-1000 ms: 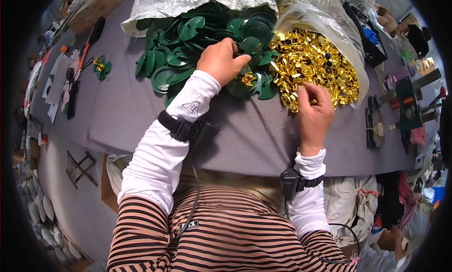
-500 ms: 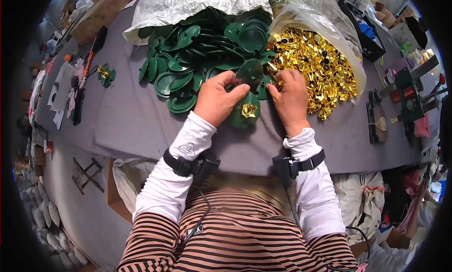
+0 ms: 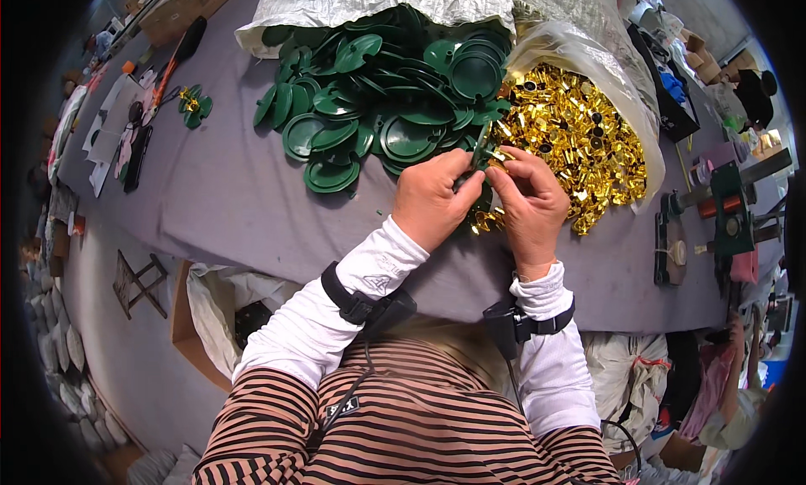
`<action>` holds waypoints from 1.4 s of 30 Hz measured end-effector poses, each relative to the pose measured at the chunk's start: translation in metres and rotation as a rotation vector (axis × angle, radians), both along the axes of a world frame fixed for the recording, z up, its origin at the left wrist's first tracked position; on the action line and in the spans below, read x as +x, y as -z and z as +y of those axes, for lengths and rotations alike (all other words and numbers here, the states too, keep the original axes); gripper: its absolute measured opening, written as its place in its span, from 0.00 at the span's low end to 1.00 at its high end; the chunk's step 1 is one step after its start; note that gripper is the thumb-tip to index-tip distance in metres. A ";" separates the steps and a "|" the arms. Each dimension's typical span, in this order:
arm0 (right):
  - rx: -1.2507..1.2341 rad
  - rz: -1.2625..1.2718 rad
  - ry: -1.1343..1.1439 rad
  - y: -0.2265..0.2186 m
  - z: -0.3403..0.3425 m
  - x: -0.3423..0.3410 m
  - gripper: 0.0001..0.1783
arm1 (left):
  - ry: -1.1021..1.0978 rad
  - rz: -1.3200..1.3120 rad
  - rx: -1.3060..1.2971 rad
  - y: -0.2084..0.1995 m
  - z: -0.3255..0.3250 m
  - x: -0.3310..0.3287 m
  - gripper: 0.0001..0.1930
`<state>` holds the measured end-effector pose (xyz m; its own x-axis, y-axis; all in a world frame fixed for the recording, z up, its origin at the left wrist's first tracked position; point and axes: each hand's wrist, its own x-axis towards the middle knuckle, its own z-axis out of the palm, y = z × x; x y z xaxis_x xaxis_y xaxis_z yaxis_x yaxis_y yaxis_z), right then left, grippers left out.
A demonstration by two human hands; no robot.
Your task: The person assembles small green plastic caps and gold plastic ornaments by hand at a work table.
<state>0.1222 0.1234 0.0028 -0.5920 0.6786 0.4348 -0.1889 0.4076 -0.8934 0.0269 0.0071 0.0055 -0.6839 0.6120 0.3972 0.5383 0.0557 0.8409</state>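
Observation:
Near the front of the heaps, my left hand (image 3: 435,193) pinches a green plastic disc piece (image 3: 482,146), tilted nearly edge-on. My right hand (image 3: 532,201) meets it from the other side, thumb and fingers closed on a small shiny gold piece (image 3: 499,156) against the disc. My fingers hide part of both. Just below the fingertips another gold piece (image 3: 484,222) shows beside a dark green part. Beyond my left hand lies a heap of round green plastic discs (image 3: 411,139). Next to my right hand spreads a heap of small gold pieces (image 3: 579,132).
A grey cloth (image 3: 227,199) covers the table. White woven sacking (image 3: 378,0) and a clear plastic bag (image 3: 642,141) edge the heaps. At left lie a green-and-gold assembled piece (image 3: 195,107) and a black phone-like object (image 3: 137,159). A green metal hand press (image 3: 732,208) stands at right.
Both hands have shifted right relative to the heaps and come together. The green disc is turned from facing up to nearly edge-on. My right hand has closed on a gold piece.

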 end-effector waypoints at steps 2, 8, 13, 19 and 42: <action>0.030 0.055 -0.004 0.004 0.002 0.001 0.06 | 0.069 0.181 -0.003 -0.005 -0.002 -0.001 0.10; -0.484 -0.117 -0.308 -0.019 0.010 0.015 0.07 | 0.215 0.451 0.032 -0.013 -0.012 -0.019 0.09; -0.883 -0.089 -0.545 -0.011 0.021 0.016 0.11 | 0.268 0.548 0.022 -0.021 -0.025 -0.019 0.05; -0.232 -0.237 -0.190 -0.019 0.003 0.018 0.07 | 0.117 0.116 -0.029 -0.025 -0.050 -0.038 0.07; 0.140 -0.112 0.023 -0.009 0.011 0.037 0.10 | -0.040 -0.344 0.039 -0.034 -0.087 -0.081 0.09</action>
